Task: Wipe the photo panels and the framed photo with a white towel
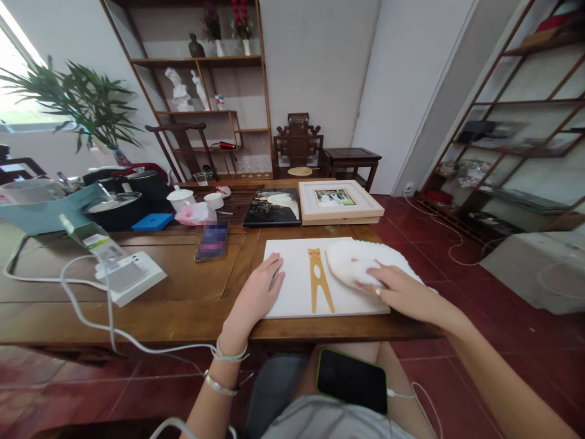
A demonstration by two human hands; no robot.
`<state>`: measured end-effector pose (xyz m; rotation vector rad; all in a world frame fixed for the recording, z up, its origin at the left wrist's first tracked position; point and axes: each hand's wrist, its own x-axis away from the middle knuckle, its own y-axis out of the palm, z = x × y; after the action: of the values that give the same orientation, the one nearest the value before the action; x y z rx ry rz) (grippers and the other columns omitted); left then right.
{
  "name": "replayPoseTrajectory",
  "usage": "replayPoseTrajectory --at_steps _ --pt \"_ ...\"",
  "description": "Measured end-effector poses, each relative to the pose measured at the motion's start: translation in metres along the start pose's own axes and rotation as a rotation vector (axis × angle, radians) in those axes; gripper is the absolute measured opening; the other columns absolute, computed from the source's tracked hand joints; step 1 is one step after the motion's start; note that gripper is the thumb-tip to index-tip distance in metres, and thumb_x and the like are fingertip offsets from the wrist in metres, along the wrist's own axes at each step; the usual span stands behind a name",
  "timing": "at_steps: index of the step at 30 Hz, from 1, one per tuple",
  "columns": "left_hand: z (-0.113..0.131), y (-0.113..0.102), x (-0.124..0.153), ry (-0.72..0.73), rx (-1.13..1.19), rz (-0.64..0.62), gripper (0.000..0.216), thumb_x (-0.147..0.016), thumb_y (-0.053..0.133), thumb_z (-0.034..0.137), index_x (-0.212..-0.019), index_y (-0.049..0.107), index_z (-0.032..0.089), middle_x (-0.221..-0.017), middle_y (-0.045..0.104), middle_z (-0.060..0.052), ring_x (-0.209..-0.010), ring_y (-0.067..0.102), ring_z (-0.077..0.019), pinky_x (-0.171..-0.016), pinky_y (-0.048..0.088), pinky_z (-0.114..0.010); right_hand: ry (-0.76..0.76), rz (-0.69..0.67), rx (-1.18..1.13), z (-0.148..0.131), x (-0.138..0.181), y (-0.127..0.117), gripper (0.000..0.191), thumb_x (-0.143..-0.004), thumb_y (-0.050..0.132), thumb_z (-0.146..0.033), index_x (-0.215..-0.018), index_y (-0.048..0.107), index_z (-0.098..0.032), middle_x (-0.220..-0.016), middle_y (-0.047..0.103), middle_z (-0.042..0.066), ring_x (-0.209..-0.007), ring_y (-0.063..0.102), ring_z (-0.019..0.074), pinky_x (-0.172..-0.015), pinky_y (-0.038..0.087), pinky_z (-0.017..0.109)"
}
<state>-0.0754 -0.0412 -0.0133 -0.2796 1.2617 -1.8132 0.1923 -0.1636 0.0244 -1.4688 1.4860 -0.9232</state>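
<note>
My left hand (258,291) lies on the left edge of a white board (292,274), its fingers stretched out flat and holding nothing. On the middle of the board is a flat golden-tan piece (317,281) with two long legs and an oval hole, shaped like a clothes peg with a small animal head. To its right, my right hand (388,285) is closed on a white fluffy cloth (361,259), part of it bunched under the fingers. The cloth covers the board's right side and reaches past its edge. What lies beneath the cloth is hidden.
Behind the board lie a dark picture panel (274,207) and a framed photo (340,201). A phone (212,239), an open white box (137,277), cables, a blue box (153,221) and pots stand leftward. Another phone (351,381) rests on my lap.
</note>
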Motion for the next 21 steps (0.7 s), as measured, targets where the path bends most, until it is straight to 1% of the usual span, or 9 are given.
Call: replayPoseTrajectory --at_steps 3,5,7,9,11,12,15,18,21 --pt "-0.001 0.002 0.0 0.004 0.009 -0.005 0.041 -0.091 0.036 0.028 -0.123 0.053 0.01 -0.138 0.046 -0.014 -0.13 0.04 -0.0231 -0.109 0.031 -0.039 0.0 0.063 0.028 -0.009 -0.041 0.004 0.032 -0.088 0.033 -0.033 -0.076 0.06 -0.022 -0.083 0.068 0.006 -0.087 0.061 0.027 -0.076 0.045 0.036" --pt "-0.002 0.003 0.001 -0.001 -0.011 0.037 0.039 -0.09 0.037 0.028 -0.122 0.053 0.012 -0.136 0.047 -0.014 -0.128 0.041 -0.0233 -0.108 0.033 -0.039 0.009 0.115 0.054 -0.021 -0.063 0.01 0.033 -0.089 0.032 -0.032 -0.077 0.061 -0.02 -0.085 0.068 0.008 -0.082 0.061 0.0266 -0.074 0.044 0.036" --pt "-0.002 0.004 0.002 -0.066 -0.088 0.131 0.038 -0.088 0.041 0.03 -0.118 0.055 0.012 -0.128 0.05 -0.015 -0.122 0.045 -0.0264 -0.103 0.036 -0.042 -0.005 0.141 0.068 -0.034 -0.077 0.018 0.031 -0.089 0.033 -0.028 -0.082 0.062 -0.02 -0.096 0.068 0.009 -0.092 0.06 0.028 -0.082 0.042 0.039" --pt "0.0 0.003 0.003 -0.213 -0.202 0.217 0.041 -0.086 0.045 0.036 -0.114 0.058 0.009 -0.115 0.052 -0.019 -0.113 0.047 -0.032 -0.096 0.039 -0.048 -0.073 0.13 0.083 -0.047 -0.08 0.027 0.026 -0.085 0.037 -0.021 -0.086 0.063 -0.019 -0.108 0.066 0.01 -0.112 0.052 0.0291 -0.095 0.034 0.045" --pt "0.003 0.001 0.004 -0.344 -0.278 0.235 0.047 -0.084 0.046 0.042 -0.111 0.059 0.005 -0.107 0.052 -0.02 -0.106 0.047 -0.0357 -0.09 0.04 -0.051 -0.181 0.105 0.107 -0.056 -0.072 0.035 0.026 -0.081 0.04 -0.015 -0.091 0.064 -0.018 -0.12 0.06 0.012 -0.127 0.039 0.0276 -0.103 0.025 0.05" --pt "0.004 0.0 0.004 -0.375 -0.286 0.225 0.048 -0.084 0.046 0.043 -0.11 0.059 0.005 -0.107 0.051 -0.02 -0.104 0.047 -0.0361 -0.089 0.041 -0.051 -0.239 0.091 0.118 -0.059 -0.064 0.037 0.026 -0.08 0.041 -0.013 -0.093 0.064 -0.017 -0.125 0.057 0.013 -0.131 0.033 0.0265 -0.105 0.021 0.051" --pt "0.006 -0.002 0.004 -0.37 -0.247 0.197 0.045 -0.085 0.043 0.042 -0.108 0.061 0.009 -0.108 0.051 -0.018 -0.101 0.048 -0.0341 -0.088 0.041 -0.05 -0.357 0.052 0.126 -0.059 -0.035 0.038 0.026 -0.08 0.042 -0.013 -0.093 0.064 -0.017 -0.132 0.051 0.014 -0.134 0.029 0.0224 -0.109 0.017 0.051" --pt "0.004 -0.001 0.004 -0.366 -0.206 0.212 0.043 -0.087 0.039 0.041 -0.105 0.064 0.011 -0.106 0.053 -0.017 -0.099 0.05 -0.0328 -0.087 0.041 -0.049 -0.346 0.076 0.152 -0.046 -0.011 0.034 0.027 -0.077 0.042 -0.01 -0.087 0.064 -0.02 -0.134 0.05 0.01 -0.133 0.031 0.0211 -0.109 0.017 0.053" --pt "0.001 0.0 0.004 -0.367 -0.178 0.229 0.043 -0.087 0.039 0.042 -0.105 0.065 0.012 -0.105 0.054 -0.016 -0.098 0.051 -0.0317 -0.087 0.042 -0.049 -0.24 0.18 0.251 -0.022 0.0 0.032 0.025 -0.076 0.041 -0.01 -0.082 0.064 -0.019 -0.134 0.049 0.01 -0.13 0.035 0.025 -0.106 0.019 0.059"
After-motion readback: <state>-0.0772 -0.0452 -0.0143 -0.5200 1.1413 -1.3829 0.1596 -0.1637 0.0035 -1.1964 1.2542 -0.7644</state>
